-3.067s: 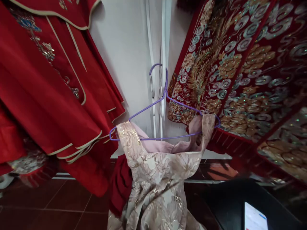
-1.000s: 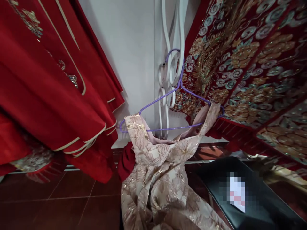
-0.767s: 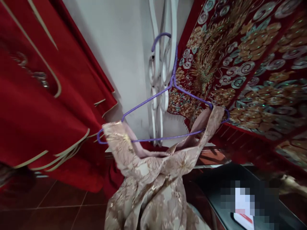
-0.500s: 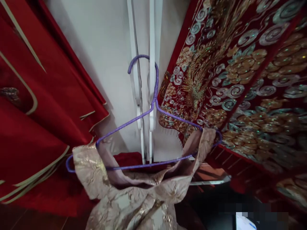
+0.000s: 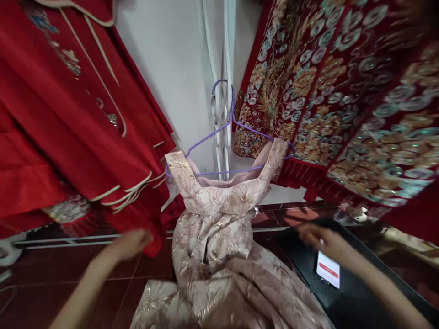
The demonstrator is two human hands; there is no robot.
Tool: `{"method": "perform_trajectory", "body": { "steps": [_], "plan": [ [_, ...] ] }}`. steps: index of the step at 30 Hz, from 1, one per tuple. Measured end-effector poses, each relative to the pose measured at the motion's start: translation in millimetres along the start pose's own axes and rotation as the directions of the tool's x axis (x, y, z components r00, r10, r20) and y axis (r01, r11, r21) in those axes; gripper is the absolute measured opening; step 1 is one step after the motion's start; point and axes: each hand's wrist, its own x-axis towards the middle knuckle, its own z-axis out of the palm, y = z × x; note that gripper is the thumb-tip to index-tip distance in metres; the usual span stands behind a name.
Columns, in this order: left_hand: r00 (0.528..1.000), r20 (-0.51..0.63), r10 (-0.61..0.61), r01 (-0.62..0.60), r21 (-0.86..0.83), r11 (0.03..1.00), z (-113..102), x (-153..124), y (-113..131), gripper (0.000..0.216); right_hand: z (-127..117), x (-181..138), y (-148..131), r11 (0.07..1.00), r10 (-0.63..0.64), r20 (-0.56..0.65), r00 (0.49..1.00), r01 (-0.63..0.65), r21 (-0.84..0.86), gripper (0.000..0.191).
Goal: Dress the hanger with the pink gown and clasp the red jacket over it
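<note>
A pale pink dress (image 5: 219, 201) with gold, shiny patterning hangs by its wide shoulder straps on a purple hanger (image 5: 210, 135). The hanger's hook lies against white upright strips on the wall. My left hand (image 5: 133, 243) is to the left of the dress, apart from it and smeared by motion, so its fingers cannot be made out. On the other side, my right hand (image 5: 317, 238) is over a black flat surface (image 5: 363, 292), just above a phone (image 5: 328, 269) with a lit screen. Its fingers are blurred too. Neither hand touches the dress.
Red garments with cream edging (image 5: 137, 114) hang on the left. A dark red garment with gold and silver embroidery (image 5: 318, 119) hangs on the right. Dark red tiles (image 5: 116, 292) cover the floor, and a thin pale rail (image 5: 75, 240) runs low across the left.
Both hands have come into view, one on each side of the dress. The dress and hanger look smaller and farther off, and more of the skirt and the phone shows.
</note>
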Motion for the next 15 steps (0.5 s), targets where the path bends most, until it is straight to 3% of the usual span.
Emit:
{"method": "perform_trajectory", "body": {
  "steps": [1,3,5,7,8,9,11,12,15],
  "plan": [
    [0.998,-0.024,0.063,-0.062,0.022,0.998,-17.7,4.1,11.9,0.024,-17.6,15.1,-15.2,0.995,-0.102,-0.117,0.988,0.104,0.011,0.041],
    [0.951,-0.196,0.239,-0.227,0.082,0.97,-53.4,18.8,45.6,0.027,-47.7,40.9,-51.8,0.955,-0.287,-0.324,0.902,0.297,-0.018,0.038],
    [0.807,-0.463,0.366,-0.326,0.167,0.93,-79.7,38.2,82.3,0.037,-64.7,63.0,-84.8,0.904,-0.398,-0.471,0.787,0.424,-0.056,0.037],
    [0.723,-0.571,0.388,-0.304,0.241,0.922,-90.6,58.6,109.5,0.043,-68.0,85.7,-104.3,0.849,-0.493,-0.566,0.661,0.508,-0.145,0.036],
    [0.723,-0.573,0.386,-0.278,0.269,0.922,-90.8,68.2,117.2,0.045,-66.5,97.8,-108.2,0.818,-0.538,-0.582,0.61,0.545,-0.186,0.039],
    [0.755,-0.541,0.371,-0.263,0.268,0.927,-88.8,76.7,121.0,0.045,-64.4,110.1,-108.9,0.789,-0.577,-0.587,0.568,0.574,-0.22,0.043],
    [0.844,-0.396,0.361,-0.295,0.219,0.93,-81.8,89.1,119.7,0.044,-61.9,133.4,-104.5,0.756,-0.625,-0.557,0.547,0.602,-0.256,0.049],
    [0.865,-0.347,0.362,-0.312,0.194,0.93,-78.5,92.5,116.7,0.044,-62.6,143.4,-101.3,0.756,-0.629,-0.555,0.544,0.595,-0.273,0.05],
    [0.842,-0.353,0.408,-0.376,0.158,0.913,-73.1,93.7,110.6,0.043,-72.9,165.8,-95.3,0.773,-0.614,-0.573,0.543,0.558,-0.301,0.048]
  ]
}}
